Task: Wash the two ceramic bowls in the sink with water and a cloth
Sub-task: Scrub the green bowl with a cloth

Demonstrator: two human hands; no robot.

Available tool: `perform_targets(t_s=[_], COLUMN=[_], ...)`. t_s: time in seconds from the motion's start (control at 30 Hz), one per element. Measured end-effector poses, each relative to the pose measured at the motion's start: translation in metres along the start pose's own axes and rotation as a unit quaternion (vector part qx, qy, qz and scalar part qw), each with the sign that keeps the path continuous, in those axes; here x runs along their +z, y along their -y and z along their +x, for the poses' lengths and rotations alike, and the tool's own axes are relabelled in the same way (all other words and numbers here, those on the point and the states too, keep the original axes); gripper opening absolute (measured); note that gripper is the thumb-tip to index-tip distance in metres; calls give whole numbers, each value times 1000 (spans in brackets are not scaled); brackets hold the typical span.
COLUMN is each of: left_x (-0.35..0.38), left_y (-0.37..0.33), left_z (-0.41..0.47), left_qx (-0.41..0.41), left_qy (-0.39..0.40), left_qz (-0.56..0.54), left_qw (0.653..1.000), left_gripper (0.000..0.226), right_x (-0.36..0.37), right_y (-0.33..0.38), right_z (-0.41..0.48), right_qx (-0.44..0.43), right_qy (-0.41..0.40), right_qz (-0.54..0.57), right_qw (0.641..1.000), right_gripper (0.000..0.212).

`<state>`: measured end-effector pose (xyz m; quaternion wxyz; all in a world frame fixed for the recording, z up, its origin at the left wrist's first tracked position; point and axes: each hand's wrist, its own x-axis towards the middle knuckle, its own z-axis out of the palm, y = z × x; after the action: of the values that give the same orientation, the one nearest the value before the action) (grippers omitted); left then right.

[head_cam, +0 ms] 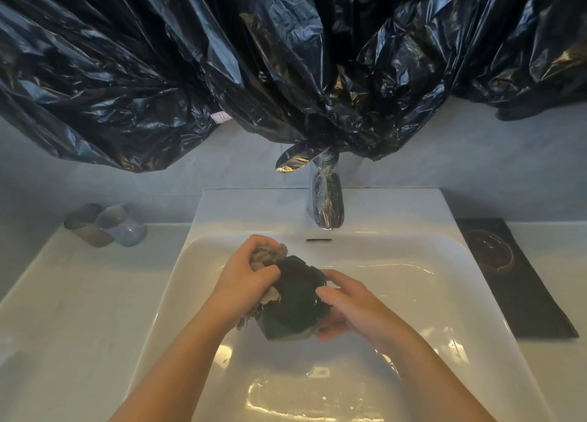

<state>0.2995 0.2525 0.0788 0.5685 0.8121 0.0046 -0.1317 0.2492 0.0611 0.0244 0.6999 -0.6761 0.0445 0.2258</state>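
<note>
Over the white sink basin [413, 294] I hold a dark faceted ceramic bowl [295, 297], tilted. My right hand [346, 304] grips its right rim, thumb on top and fingers underneath. My left hand [244, 272] clutches a crumpled beige cloth [266, 256] and presses it against the bowl's left side. A second dark bowl [489, 251] sits on a dark mat [533, 304] on the counter to the right of the basin. The basin bottom looks wet and shiny.
A chrome faucet [327, 202] stands behind the basin; no running water is visible. Black plastic sheeting [254, 56] hangs over the wall above. Two translucent cups [108, 224] stand on the left counter [79, 310].
</note>
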Motion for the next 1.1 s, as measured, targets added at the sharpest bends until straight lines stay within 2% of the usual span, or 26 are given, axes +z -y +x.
perform_targets(t_s=[0.17, 0.23, 0.3, 0.4, 0.47, 0.53, 0.6, 0.7, 0.8, 0.9, 0.97, 1.03, 1.1], left_x=[-7, -3, 0, 1, 5, 13, 20, 20, 14, 9, 11, 18, 27], left_y=[-1, 3, 8, 9, 3, -2, -4, 0, 3, 15, 17, 15, 14], left_z=[3, 2, 4, 7, 8, 8, 7, 5, -5, -17, -26, -36, -43], left_qx=[-45, -65, -83, -111, -97, -83, -74, -67, -65, -23, 21, 70, 121], left_qy=[120, 96, 31, -50, -55, -44, -37, -21, -77, -174, -210, -209, -171], left_qz=[82, 87, 76, 57, 97, 129, 130, 60, -104, -89, -82, -84, -76], left_qw=[988, 989, 993, 991, 989, 987, 988, 996, 990, 980, 974, 972, 975], left_gripper=[34, 32, 29, 25, 25, 26, 28, 31, 17, 13, 23, 32, 38], right_x=[-1, 1, 4, 10, 19, 28, 31, 23, 16, 13, 16, 18, 20], right_y=[6, 6, 4, 3, 7, 9, 10, 7, 8, 10, 11, 8, 1], right_z=[0, 1, 0, -1, -1, 0, -1, -3, -7, -8, -4, 2, 6], right_qx=[-19, -26, -37, -64, -81, -85, -82, -98, -78, -58, -50, -35, -40], right_qy=[15, 18, -6, -45, -40, -31, -32, -45, -40, -36, -34, -17, 41], right_qz=[-57, -76, -82, -157, -235, -303, -328, -252, -90, 44, 103, 156, 215], right_qw=[998, 997, 996, 984, 968, 949, 941, 962, 992, 997, 993, 987, 975], right_gripper=[45, 40, 41, 94, 118, 124, 119, 99, 86, 83, 86, 97, 103])
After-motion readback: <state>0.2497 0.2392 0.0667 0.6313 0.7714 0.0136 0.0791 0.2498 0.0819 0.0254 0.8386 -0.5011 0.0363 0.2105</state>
